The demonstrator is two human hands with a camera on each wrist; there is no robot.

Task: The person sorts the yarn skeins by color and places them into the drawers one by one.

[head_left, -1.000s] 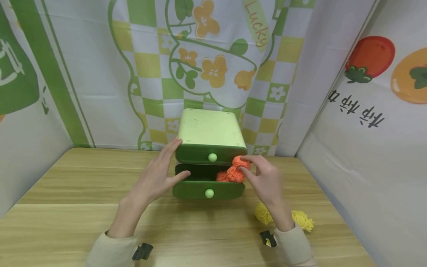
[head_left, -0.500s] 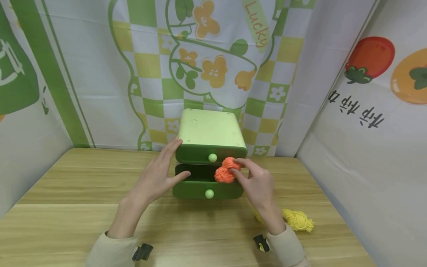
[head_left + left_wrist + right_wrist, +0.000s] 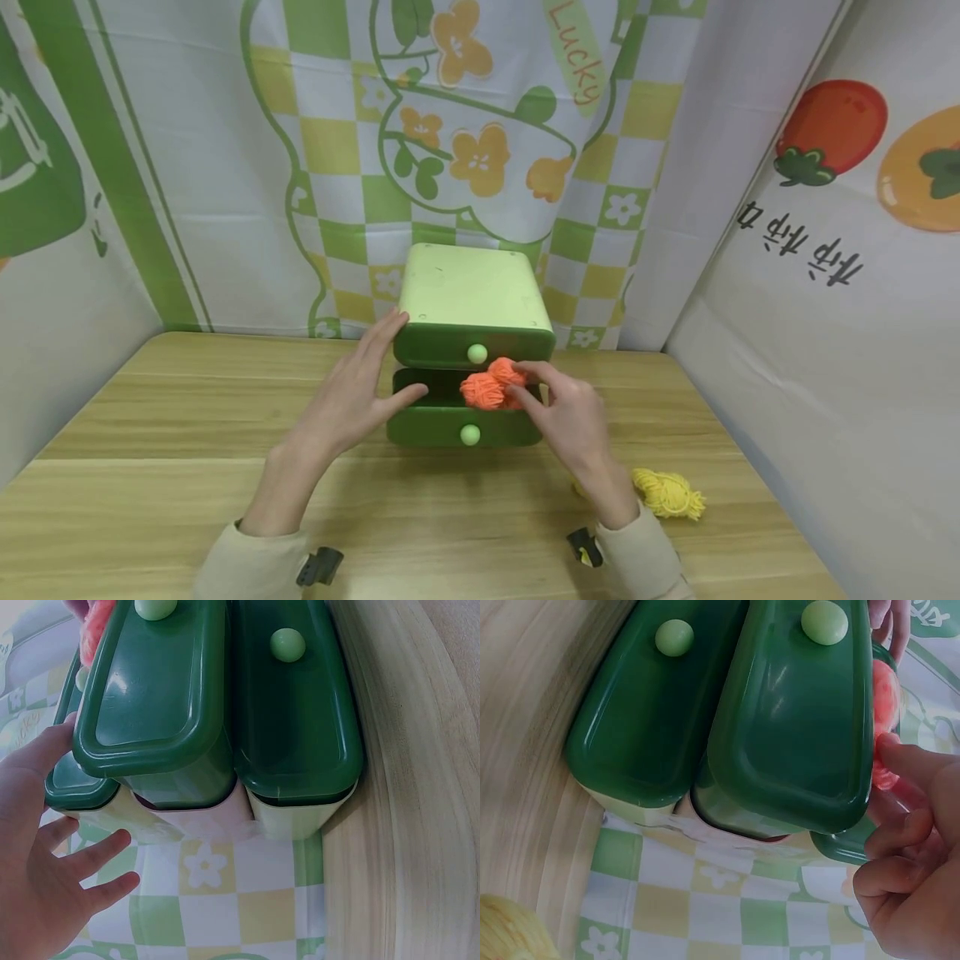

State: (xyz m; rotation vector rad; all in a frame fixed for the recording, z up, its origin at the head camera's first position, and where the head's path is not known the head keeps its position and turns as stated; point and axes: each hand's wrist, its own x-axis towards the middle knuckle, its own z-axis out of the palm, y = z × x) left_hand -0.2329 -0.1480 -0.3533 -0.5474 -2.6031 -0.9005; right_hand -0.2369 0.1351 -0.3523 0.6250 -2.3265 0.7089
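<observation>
Drawer (image 3: 465, 421) pulled out | right hand (image 3: 570, 421) pinches orange yarn (image 3: 491, 385) | left hand (image 3: 352, 400) flat (steadying cabinet (image 3: 468, 292)) | yellow yarn (image 3: 667, 493) aside

wooden table (image 3: 150, 467), green drawer box (image 3: 468, 296), yellow yarn (image 3: 667, 493)

yellow yarn bundle (image 3: 667, 492) on wooden table (image 3: 150, 467), patterned backdrop (image 3: 225, 167)

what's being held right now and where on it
The right hand pinches the orange yarn at its right end, over the open lower drawer. The left hand steadies the cabinet.
</observation>
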